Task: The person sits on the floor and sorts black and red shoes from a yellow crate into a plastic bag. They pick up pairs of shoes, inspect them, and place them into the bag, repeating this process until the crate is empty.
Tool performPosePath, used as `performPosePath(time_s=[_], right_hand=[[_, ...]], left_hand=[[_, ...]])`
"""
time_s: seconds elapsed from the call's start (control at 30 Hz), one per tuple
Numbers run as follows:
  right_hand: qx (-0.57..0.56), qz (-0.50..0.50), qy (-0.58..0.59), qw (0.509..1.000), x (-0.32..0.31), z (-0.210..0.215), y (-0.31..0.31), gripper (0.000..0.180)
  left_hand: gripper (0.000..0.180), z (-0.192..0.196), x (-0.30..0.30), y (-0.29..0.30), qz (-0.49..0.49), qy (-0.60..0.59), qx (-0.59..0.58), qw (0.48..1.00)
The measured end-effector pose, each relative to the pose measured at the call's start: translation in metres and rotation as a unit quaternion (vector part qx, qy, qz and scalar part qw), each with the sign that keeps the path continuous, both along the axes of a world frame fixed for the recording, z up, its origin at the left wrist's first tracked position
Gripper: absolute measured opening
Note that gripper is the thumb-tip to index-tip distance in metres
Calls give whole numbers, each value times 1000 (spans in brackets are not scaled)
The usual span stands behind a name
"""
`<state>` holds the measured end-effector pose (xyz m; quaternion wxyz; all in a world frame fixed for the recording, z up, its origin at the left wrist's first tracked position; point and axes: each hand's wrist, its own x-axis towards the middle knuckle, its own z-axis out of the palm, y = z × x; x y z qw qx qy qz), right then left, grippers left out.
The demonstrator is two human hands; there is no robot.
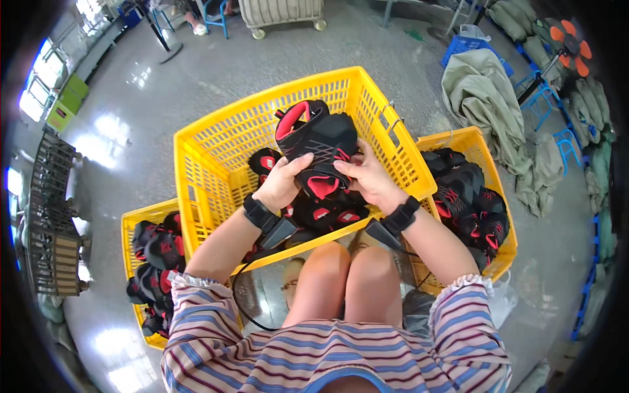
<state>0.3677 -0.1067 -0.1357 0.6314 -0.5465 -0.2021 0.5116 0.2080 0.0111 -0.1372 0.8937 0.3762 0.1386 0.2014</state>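
Above the large yellow basket (216, 121) I hold black shoe uppers (331, 134) with red lining and crossed red-grey stitching. They seem to be two pressed together, though I cannot tell for sure. My left hand (283, 183) grips their near left side, thumb on top. On the right side, my right hand (373, 175) closes round them, its thumb also on top and its fingers partly hidden beneath. More black and red shoe uppers (321, 213) lie in the basket below my hands. Each wrist wears a black strap with a small device.
Lower yellow baskets of black and red shoe uppers stand at left (132, 216) and right (508, 239). A grey-green cloth heap (481, 92) lies at the far right, near an orange-bladed fan (571, 47). A wheeled cart (282, 12) stands at the back. Dark metal racks (52, 216) line the left.
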Motion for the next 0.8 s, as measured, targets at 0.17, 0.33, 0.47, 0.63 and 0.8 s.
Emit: performPosePath(time_s=[0.17,0.33,0.47,0.63,0.8], right_hand=[[118,57,148,980,-45,29,-9,57],[187,-9,195,963,-30,14,-31,48],[217,39,369,903,-52,33,-50,51],[225,123,155,954,-105,44,-16,53],[211,68,132,966,-113,56,-16,39]], left_hand=[[40,34,-42,-24,68,-52,-72,994],[44,41,-79,-9,186,-162,6,969],[46,25,-84,-33,152,-157,-32,975],[33,3,-107,-68,99,-79,61,990],[23,9,-134,-57,99,62,46,992]])
